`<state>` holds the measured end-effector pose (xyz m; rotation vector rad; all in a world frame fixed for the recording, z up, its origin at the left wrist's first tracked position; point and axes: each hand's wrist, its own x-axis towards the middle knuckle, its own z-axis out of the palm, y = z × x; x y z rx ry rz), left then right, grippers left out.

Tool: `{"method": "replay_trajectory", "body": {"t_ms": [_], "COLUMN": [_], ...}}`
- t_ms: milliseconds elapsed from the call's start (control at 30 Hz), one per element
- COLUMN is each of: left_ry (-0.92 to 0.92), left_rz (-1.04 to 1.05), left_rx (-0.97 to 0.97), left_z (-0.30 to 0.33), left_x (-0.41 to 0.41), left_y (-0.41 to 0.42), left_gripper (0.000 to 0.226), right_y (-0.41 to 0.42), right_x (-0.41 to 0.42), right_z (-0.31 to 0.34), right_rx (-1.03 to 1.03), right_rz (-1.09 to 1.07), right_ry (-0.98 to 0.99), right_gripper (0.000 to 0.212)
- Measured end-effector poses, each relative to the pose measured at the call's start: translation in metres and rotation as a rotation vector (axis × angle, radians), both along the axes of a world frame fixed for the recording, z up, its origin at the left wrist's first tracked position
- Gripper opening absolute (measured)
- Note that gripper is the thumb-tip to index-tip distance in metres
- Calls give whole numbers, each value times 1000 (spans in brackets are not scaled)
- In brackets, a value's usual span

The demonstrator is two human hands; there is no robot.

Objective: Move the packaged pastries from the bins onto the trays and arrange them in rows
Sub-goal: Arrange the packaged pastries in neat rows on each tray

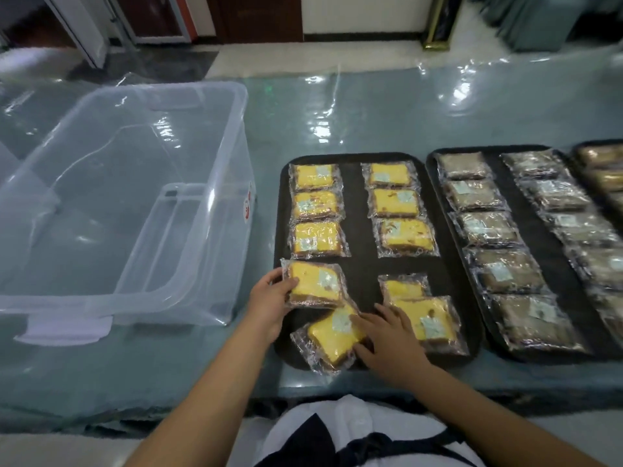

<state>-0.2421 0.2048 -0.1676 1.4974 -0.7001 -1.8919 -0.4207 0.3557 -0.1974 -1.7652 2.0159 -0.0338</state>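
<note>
Scanning from the left of the frame, I see a large clear plastic storage bin (114, 203) that looks emptied, standing on a grey-green table under glossy plastic sheeting (337, 106).

Just right of it, at centre, lies a black rectangular tray (357, 210) with two columns of yellow cake slices in clear wrappers. Three sit neatly in each column toward the top.

My left hand (269, 305) pinches the left edge of a fourth wrapped yellow slice (315, 284), which overhangs the tray's left rim.

My right hand (384, 338) lies with fingers spread and nearly flat on a tilted wrapped yellow slice (332, 335) at the tray's near-left corner. Just right of it, two more slices (421, 311) overlap.

Doing this step well, I judge, means nudging the held slice right until it clears the rim, then turning the tilted one square beneath it. The overlapping pair then needs spreading.

Room is tight: the near rim is close, though the dark strip between columns gives space for sliding.

At the right, a second black tray (526, 237) holds full rows of wrapped brown slices.
</note>
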Motion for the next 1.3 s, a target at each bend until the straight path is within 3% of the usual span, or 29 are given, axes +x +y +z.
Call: {"method": "replay_trajectory", "body": {"t_ms": [200, 367, 533, 667, 800, 967, 1133, 1200, 1300], "left_ry": [-48, -396, -508, -653, -740, -895, -1005, -1049, -1125], "left_rz": [-105, -286, -474, -585, -651, -746, -1236, -1376, -1366], "left_rx": [11, -162, -326, -482, -554, -710, -1029, -1010, -960], "left_z": [-23, -33, -38, -40, -39, -31, -31, -39, -47], "left_x": [-25, -26, -18, -17, -15, -9, -10, -10, -9], "left_y": [-19, -19, -14, -10, -9, -7, 10, 14, 14], "left_gripper": [41, 53, 79, 68, 62, 61, 59, 56, 56], "right_y": [30, 34, 37, 37, 39, 41, 42, 41, 41], "right_x": [16, 24, 30, 35, 35, 34, 35, 36, 36], "right_z": [-15, -8, -10, -7, -11, -15, -15, -14, -14], "right_rx": [-96, -52, -55, -26, -42, -62, -89, -69, -51], "right_rz": [-49, -123, -186, -193, -191, -197, -203, -197, -190], "right_ry": [88, 80, 57, 75, 100, 90, 96, 103, 97], "right_gripper": [66, 79, 57, 56, 76, 75, 74, 77, 79]}}
